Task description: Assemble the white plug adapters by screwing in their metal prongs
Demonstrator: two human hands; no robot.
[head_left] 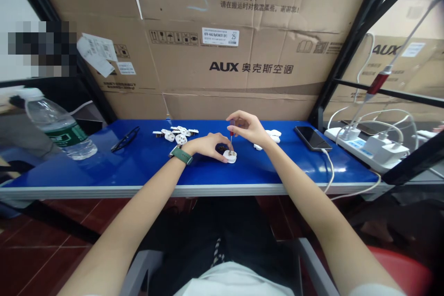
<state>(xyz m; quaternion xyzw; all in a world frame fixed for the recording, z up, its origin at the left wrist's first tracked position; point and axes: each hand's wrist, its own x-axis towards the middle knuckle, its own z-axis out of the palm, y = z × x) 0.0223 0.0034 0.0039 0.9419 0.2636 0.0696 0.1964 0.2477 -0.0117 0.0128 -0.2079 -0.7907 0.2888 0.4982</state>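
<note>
A small white plastic part point(230, 159), perhaps a plug housing, lies on the blue tabletop point(138, 169). My left hand point(210, 145) closes its thumb and fingers on the part's left side. A screwdriver point(231, 136) with a red handle stands nearly upright, its tip down in the part. My right hand point(247, 127) grips the screwdriver's handle from above. Something small and dark point(221, 148) shows beneath my left fingers, too small to name. To the left sits a pile of white parts point(178, 134); more white pieces point(272, 136) lie just beyond my right wrist.
Glasses point(126, 138) and a tilted water bottle point(60, 125) are at the left. On the right are a phone point(312, 138) with a white cable and a power strip point(364, 148) with several chargers. Behind the table stands a large cardboard panel point(187, 69) between black metal posts.
</note>
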